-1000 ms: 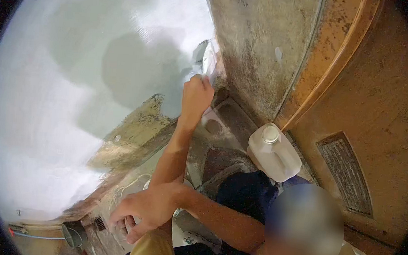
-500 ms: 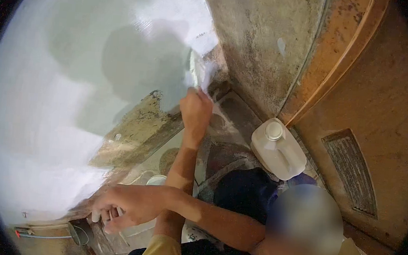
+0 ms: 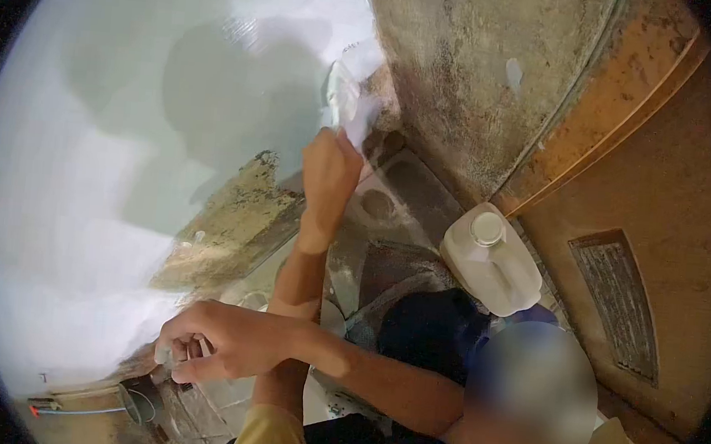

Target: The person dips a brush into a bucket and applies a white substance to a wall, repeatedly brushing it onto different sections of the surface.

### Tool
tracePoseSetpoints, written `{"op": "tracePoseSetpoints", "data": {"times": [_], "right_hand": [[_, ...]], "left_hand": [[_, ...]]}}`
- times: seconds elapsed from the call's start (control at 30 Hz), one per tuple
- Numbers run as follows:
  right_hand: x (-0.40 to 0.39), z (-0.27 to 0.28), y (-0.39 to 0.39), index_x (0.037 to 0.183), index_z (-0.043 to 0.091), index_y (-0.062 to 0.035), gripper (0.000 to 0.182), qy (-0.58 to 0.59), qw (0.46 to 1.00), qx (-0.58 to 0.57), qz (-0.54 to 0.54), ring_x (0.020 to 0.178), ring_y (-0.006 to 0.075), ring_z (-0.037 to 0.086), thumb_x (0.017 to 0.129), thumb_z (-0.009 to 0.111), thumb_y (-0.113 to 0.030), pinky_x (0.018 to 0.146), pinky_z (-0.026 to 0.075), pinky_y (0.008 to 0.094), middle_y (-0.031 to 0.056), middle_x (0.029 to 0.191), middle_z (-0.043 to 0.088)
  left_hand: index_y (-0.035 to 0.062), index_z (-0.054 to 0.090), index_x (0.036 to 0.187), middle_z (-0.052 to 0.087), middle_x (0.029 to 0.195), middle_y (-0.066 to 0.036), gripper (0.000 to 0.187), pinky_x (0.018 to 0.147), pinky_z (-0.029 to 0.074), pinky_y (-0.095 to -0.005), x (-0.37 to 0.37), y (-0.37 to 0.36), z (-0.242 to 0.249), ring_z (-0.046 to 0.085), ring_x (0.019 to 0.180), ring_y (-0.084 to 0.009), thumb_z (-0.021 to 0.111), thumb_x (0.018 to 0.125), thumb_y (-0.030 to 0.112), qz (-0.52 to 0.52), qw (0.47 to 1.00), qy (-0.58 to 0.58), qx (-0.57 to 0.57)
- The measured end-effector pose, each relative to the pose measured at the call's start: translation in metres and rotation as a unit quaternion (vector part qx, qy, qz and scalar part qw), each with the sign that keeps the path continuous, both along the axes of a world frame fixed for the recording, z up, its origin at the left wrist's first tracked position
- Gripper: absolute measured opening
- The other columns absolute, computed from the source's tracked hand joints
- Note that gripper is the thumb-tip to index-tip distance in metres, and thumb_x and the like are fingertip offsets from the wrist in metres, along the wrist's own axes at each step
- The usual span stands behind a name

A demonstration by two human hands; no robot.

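Note:
My left hand point(image 3: 330, 174) reaches up and grips a flat spreading tool point(image 3: 342, 96), its pale blade against the white-coated wall point(image 3: 68, 158) near the corner. Motion blurs the tool's edge. Crossing over my left forearm, my right arm ends in my right hand point(image 3: 217, 340) at the lower left. Its fingers are loosely curled with a gap to the thumb; whitish smears show on the fingertips, and I see nothing held. Below the coated area is a bare yellowish patch point(image 3: 239, 213).
A whitish jug point(image 3: 494, 266) with a white cap stands right of my arms by the brown surface point(image 3: 538, 236). A dark slatted panel point(image 3: 616, 301) is farther right. At the lower left lies a blue rod with a red end point(image 3: 77, 411). A blurred round area covers the lower right.
My left hand and the tool have shifted slightly up and left along the wall. My right hand stays loosely curled, a little higher. The view has shifted slightly.

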State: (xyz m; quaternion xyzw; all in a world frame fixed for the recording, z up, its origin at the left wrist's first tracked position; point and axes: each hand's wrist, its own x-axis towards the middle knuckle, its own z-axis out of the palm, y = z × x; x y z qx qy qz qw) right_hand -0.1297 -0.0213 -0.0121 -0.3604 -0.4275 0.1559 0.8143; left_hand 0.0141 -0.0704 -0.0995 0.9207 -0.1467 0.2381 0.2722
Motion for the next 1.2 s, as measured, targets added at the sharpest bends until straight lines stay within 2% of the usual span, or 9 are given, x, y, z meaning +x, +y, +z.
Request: {"op": "tracePoseSetpoints", "data": {"times": [0.1,0.17,0.5,0.6,0.7,0.77,0.9,1.07,1.2], "right_hand": [[0.002,-0.002,0.005,0.083,0.062,0.0037,0.028,-0.016,1.000,0.016,0.001,0.060,0.0135,0.054,0.077,0.067,-0.023,0.055,0.043,0.0294,0.0081,0.065,0.060],[0.004,-0.002,0.003,0.099,0.062,0.0025,0.029,-0.063,0.997,-0.013,0.036,0.067,0.0153,0.057,0.080,0.064,-0.019,0.061,0.047,0.0284,0.0081,0.073,0.060],[0.004,0.000,0.000,0.097,0.062,0.0028,0.026,-0.065,0.998,-0.015,0.017,0.069,0.0147,0.060,0.080,0.065,-0.016,0.061,0.048,0.0277,0.0074,0.074,0.063],[0.003,0.002,0.002,0.090,0.063,0.0047,0.033,-0.013,0.999,0.024,0.017,0.065,0.0159,0.060,0.076,0.069,-0.024,0.058,0.047,0.0294,0.0111,0.072,0.063],[0.001,0.002,0.004,0.091,0.063,0.0042,0.033,-0.020,0.999,0.039,0.014,0.066,0.0160,0.060,0.075,0.069,-0.025,0.058,0.048,0.0292,0.0115,0.072,0.063],[0.003,0.000,0.001,0.097,0.062,0.0030,0.026,-0.072,0.997,-0.003,0.020,0.069,0.0159,0.060,0.080,0.065,-0.016,0.062,0.049,0.0284,0.0098,0.077,0.064],[0.003,-0.002,-0.009,0.096,0.062,0.0033,0.025,-0.049,0.997,-0.055,0.021,0.069,0.0166,0.060,0.079,0.065,-0.015,0.063,0.049,0.0287,0.0100,0.077,0.064],[0.003,-0.002,-0.012,0.089,0.063,0.0045,0.031,-0.048,0.999,0.001,-0.017,0.065,0.0198,0.062,0.075,0.067,-0.023,0.059,0.049,0.0317,0.0131,0.071,0.064],[0.005,-0.001,-0.021,0.089,0.060,0.0041,0.023,-0.067,0.996,-0.050,-0.011,0.070,0.0178,0.060,0.078,0.065,-0.015,0.064,0.049,0.0299,0.0111,0.076,0.062]], "left_hand": [[-0.0038,0.049,0.064,0.052,0.055,-0.027,0.022,0.050,0.041,-0.0510,-0.010,0.010,0.009,0.053,0.055,-0.0474,0.053,0.084,0.007,-0.027,1.000,-0.014,-0.002],[-0.0064,0.054,0.072,0.055,0.072,-0.032,0.029,0.062,0.042,-0.0516,-0.005,0.009,0.016,0.053,0.072,-0.0510,0.051,0.088,0.018,-0.034,0.996,0.075,0.023],[-0.0074,0.056,0.074,0.057,0.073,-0.031,0.030,0.064,0.043,-0.0516,0.019,0.000,0.015,0.056,0.074,-0.0492,0.051,0.088,0.019,-0.004,0.997,0.067,0.034],[-0.0068,0.056,0.070,0.055,0.066,-0.031,0.026,0.060,0.042,-0.0536,0.006,0.007,0.011,0.054,0.064,-0.0497,0.051,0.086,0.013,-0.005,0.999,0.031,0.017],[-0.0076,0.056,0.073,0.057,0.072,-0.031,0.032,0.064,0.043,-0.0509,0.001,0.003,0.022,0.056,0.072,-0.0487,0.053,0.087,0.021,-0.009,0.998,0.067,0.013],[-0.0078,0.055,0.071,0.056,0.070,-0.031,0.033,0.064,0.042,-0.0505,0.006,-0.007,0.028,0.055,0.070,-0.0487,0.052,0.087,0.021,-0.034,0.998,0.041,0.031],[-0.0078,0.056,0.069,0.056,0.067,-0.029,0.034,0.062,0.043,-0.0490,0.026,-0.006,0.014,0.055,0.067,-0.0473,0.052,0.088,0.021,-0.026,0.999,0.015,0.031],[-0.0103,0.057,0.071,0.055,0.069,-0.032,0.032,0.063,0.042,-0.0495,0.005,0.001,0.017,0.055,0.069,-0.0486,0.052,0.086,0.017,-0.014,0.988,0.139,-0.057],[-0.0108,0.057,0.071,0.056,0.070,-0.032,0.033,0.064,0.042,-0.0487,0.024,-0.005,0.018,0.055,0.071,-0.0485,0.052,0.086,0.018,-0.047,0.987,0.129,-0.078]]}}
